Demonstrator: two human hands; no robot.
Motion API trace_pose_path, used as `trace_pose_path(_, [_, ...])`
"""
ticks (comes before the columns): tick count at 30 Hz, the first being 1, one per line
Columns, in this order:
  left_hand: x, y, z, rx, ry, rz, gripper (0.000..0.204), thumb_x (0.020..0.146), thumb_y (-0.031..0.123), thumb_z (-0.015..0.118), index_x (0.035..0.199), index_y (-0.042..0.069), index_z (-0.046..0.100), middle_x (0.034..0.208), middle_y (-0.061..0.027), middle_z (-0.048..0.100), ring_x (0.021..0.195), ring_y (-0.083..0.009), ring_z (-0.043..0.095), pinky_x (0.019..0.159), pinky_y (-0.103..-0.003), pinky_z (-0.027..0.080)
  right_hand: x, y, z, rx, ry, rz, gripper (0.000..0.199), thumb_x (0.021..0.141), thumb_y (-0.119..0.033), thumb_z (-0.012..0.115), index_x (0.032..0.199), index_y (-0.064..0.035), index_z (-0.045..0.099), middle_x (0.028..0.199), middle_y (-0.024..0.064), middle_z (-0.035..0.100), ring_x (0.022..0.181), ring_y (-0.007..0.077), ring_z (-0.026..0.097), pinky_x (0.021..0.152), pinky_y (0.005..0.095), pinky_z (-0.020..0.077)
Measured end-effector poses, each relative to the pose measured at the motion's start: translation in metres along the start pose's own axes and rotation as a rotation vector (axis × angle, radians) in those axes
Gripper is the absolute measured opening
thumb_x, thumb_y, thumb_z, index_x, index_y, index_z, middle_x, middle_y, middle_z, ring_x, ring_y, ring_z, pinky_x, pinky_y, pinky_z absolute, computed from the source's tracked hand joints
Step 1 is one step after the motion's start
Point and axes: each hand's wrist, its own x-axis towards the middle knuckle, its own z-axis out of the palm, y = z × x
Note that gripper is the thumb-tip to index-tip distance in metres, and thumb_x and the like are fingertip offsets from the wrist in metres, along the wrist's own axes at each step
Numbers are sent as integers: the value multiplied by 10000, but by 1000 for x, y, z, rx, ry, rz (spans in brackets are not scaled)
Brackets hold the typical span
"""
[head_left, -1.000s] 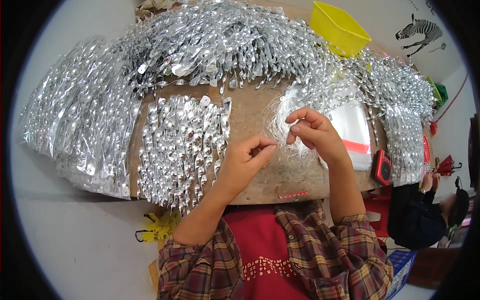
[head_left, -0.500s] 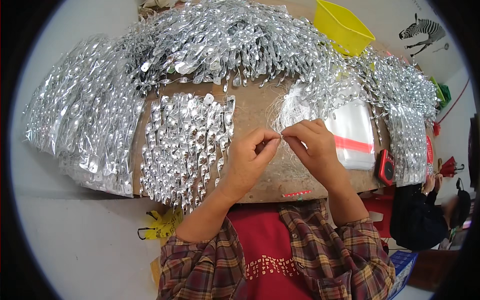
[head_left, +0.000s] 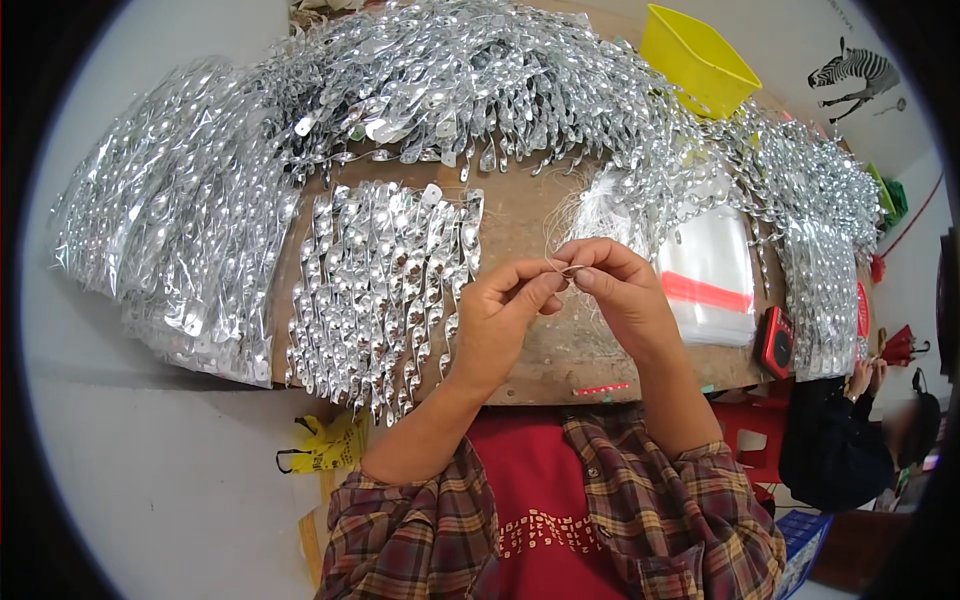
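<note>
Fingertip to fingertip above the brown table [head_left: 530, 360], both of my hands pinch a thin pale string [head_left: 571, 268]. My left hand [head_left: 497, 325] grips it between thumb and forefinger, with the other fingers curled. The thumb and forefinger of my right hand [head_left: 632, 300] close on it too, and a short curved piece shows between the hands. Just beyond them lies a loose bundle of white strings [head_left: 590, 212]. Twisted silver foil strips [head_left: 380, 290] lie in rows left of my left hand. Flat clear plastic bags [head_left: 708, 262] with a red band are beside my right hand.
Heaps of silver spirals [head_left: 430, 80] cover the far side, with bagged ones [head_left: 180, 220] at left. A yellow bin [head_left: 698, 62] stands far right. A small red device [head_left: 776, 342] sits near the right edge. Another person [head_left: 850, 430] is at far right.
My fingertips have shifted and overlap more, the right thumb now pressing near the left fingers. A curved bit of string shows between them. The whole view has moved slightly.
</note>
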Motion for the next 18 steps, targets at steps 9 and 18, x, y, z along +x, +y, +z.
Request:
trace_pose_path(9, [1,2,0,-9,-16,-39,137,859,123,597,928,6,613,781,-18,607,646,-54,529,557,-167,405,-2,-7,-4,-137,47,38,116,802,-86,617,906,-43,590,1029,59,583,952,140,519,858,293,388])
trace_pose_path(18, [4,-9,4,596,113,448,64,765,-6,592,827,6,603,708,-8,550,554,-47,463,503,-191,375,4,-22,10,-1144,22,-547,125,741,-103,656,855,-77,612,1034,72,569,986,235,503,853,332,360])
